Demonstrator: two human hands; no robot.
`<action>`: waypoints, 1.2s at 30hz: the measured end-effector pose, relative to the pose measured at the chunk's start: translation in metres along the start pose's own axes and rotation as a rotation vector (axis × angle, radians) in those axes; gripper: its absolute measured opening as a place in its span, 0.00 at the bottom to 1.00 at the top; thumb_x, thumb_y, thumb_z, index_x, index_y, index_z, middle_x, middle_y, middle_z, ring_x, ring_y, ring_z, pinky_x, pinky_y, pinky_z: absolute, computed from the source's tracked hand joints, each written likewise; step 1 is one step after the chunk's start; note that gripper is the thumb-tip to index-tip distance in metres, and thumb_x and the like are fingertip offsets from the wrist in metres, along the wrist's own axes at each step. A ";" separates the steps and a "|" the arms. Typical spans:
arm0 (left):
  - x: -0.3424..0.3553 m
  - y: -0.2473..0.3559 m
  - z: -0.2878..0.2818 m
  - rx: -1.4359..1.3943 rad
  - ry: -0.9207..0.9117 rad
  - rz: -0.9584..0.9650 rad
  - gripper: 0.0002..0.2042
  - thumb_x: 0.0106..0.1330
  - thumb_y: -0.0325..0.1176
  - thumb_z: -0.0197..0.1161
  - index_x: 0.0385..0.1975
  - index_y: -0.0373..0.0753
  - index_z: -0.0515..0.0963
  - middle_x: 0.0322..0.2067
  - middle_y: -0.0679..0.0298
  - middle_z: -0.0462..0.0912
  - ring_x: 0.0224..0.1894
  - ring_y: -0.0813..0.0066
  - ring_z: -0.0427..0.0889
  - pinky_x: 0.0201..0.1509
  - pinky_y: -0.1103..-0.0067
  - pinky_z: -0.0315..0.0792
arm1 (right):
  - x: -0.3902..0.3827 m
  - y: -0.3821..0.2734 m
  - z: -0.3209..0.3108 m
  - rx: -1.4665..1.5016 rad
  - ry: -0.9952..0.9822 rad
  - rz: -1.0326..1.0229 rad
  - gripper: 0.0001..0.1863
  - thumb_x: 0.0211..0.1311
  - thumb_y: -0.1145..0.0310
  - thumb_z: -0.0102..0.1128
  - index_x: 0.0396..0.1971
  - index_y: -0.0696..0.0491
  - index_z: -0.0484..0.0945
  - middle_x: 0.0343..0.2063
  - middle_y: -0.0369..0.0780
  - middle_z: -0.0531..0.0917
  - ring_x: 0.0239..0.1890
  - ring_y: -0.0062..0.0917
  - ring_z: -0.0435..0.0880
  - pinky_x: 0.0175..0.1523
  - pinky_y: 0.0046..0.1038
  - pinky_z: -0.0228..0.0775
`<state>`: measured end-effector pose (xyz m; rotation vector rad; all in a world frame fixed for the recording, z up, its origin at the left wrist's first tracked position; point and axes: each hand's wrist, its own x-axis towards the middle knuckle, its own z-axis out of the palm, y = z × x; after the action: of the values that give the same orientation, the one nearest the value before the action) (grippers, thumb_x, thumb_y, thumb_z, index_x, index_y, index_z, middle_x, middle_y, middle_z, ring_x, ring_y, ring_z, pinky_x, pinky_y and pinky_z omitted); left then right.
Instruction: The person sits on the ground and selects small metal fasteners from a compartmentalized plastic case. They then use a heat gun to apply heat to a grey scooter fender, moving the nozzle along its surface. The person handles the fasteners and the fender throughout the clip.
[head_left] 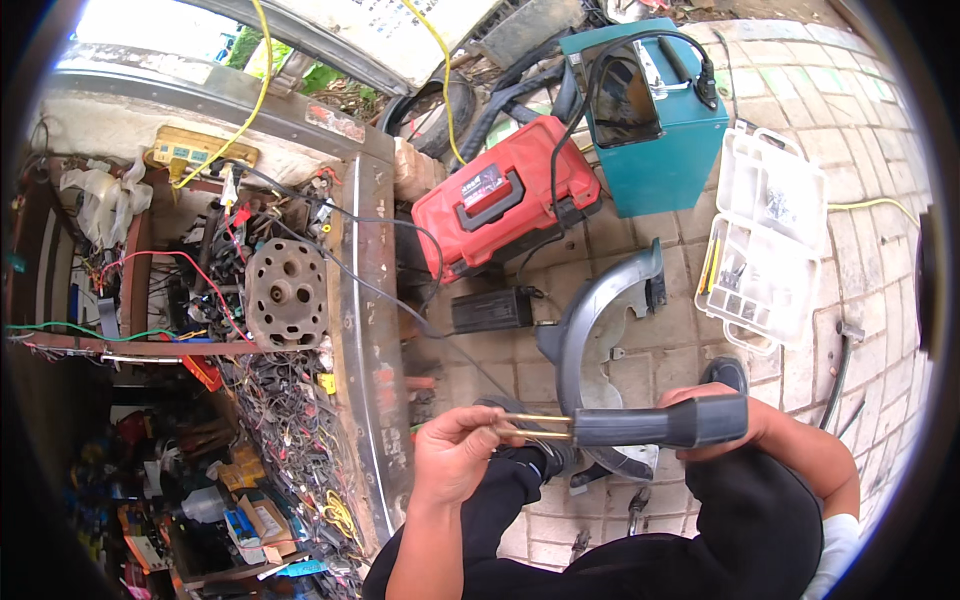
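Our right hand (735, 420) grips a black tube (660, 424); our left hand (455, 455) pinches its brass prongs (535, 427), just beside.

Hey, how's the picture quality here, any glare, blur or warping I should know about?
Head view: strong fisheye warping, paving lines bend toward a dark round rim; sky at top left is blown out; soft even daylight, faint shadows; the hands and black tube look sharp; the cluttered lower-left corner sits dim.

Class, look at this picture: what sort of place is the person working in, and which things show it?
Probably a street-side repair workshop: a red tool case on the brick paving, a bench tray crammed with wires and an engine part.
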<state>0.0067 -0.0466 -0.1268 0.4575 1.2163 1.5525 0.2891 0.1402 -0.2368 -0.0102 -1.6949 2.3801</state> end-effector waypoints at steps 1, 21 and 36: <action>0.001 -0.001 0.003 0.138 0.112 -0.002 0.13 0.63 0.23 0.64 0.47 0.27 0.77 0.39 0.51 0.84 0.41 0.61 0.85 0.50 0.67 0.80 | 0.001 0.003 0.000 -0.073 0.007 -0.028 0.24 0.48 0.73 0.71 0.47 0.60 0.77 0.43 0.45 0.79 0.45 0.36 0.78 0.52 0.32 0.71; 0.031 -0.102 0.030 0.468 0.457 -0.140 0.14 0.66 0.27 0.63 0.49 0.31 0.74 0.42 0.59 0.80 0.42 0.75 0.80 0.50 0.80 0.74 | -0.009 0.045 0.002 1.022 0.863 0.084 0.26 0.54 0.78 0.59 0.55 0.54 0.66 0.35 0.40 0.80 0.45 0.32 0.80 0.57 0.50 0.71; 0.009 -0.115 0.081 1.355 -0.124 0.368 0.17 0.54 0.31 0.71 0.42 0.33 0.78 0.30 0.58 0.78 0.34 0.61 0.75 0.42 0.69 0.70 | -0.018 0.056 0.019 0.625 0.891 0.607 0.21 0.55 0.70 0.72 0.47 0.54 0.72 0.35 0.38 0.81 0.43 0.27 0.83 0.47 0.35 0.79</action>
<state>0.1238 -0.0107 -0.1964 1.6720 2.0384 0.7166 0.2944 0.1013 -0.2848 -1.3958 -0.5457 2.5294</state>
